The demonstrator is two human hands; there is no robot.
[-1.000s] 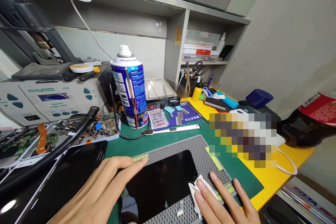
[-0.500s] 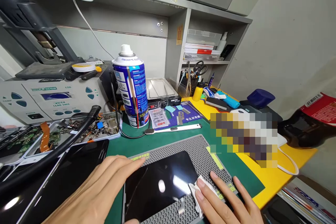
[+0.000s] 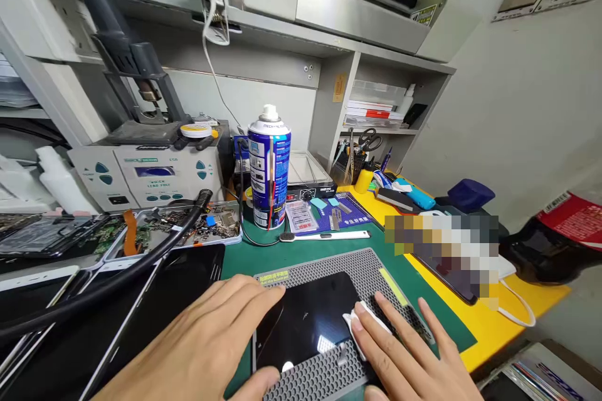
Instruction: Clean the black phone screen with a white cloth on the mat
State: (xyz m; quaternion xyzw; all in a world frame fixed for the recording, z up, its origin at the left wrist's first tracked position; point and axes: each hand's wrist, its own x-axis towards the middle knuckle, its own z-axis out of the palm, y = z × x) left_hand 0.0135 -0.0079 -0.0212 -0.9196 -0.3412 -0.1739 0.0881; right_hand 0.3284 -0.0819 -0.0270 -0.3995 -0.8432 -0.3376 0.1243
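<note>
A glossy black phone (image 3: 313, 313) lies flat on a grey honeycomb mat (image 3: 324, 376), with lamp reflections on its face. My left hand (image 3: 207, 326) spans the phone's left end, fingers at the far edge and thumb near the close edge. At the opposite end, my right hand (image 3: 409, 351) presses a folded white cloth (image 3: 362, 329) against the phone's right edge with its index and middle fingers. The other fingers of that hand spread over the mat. Part of the cloth is hidden beneath the fingers.
Behind the mat are a toothbrush-like brush (image 3: 329, 235) and a blue spray can (image 3: 269, 175). Dark phones or panels (image 3: 174, 301) and a thick black hose (image 3: 155, 263) lie left. On the right are a pixelated area, a white cable (image 3: 522, 319) and a dark bottle (image 3: 540, 250).
The view has shifted up and left, showing more of the shelf and left bench. My right fingers lie flatter over the cloth, hiding more of it. My left hand stays at the phone.
</note>
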